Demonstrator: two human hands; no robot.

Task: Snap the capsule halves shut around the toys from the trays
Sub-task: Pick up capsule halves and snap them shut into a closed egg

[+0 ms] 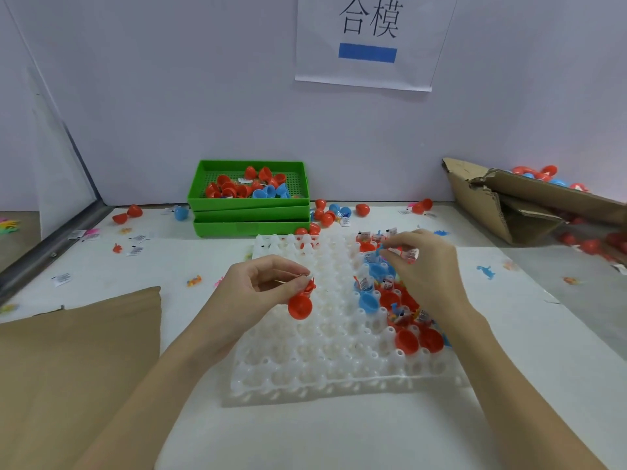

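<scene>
Loosely, left hand (pixel 261 286) pinches glossy red capsule (pixel 300 305).

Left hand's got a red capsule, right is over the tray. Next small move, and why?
Probably bring the right hand across to the left hand. Its fingers pinch a small packet, apparently a wrapped toy, above the white tray, while the left holds a red capsule that looks still open, so the packet likely goes inside before snapping.
</scene>
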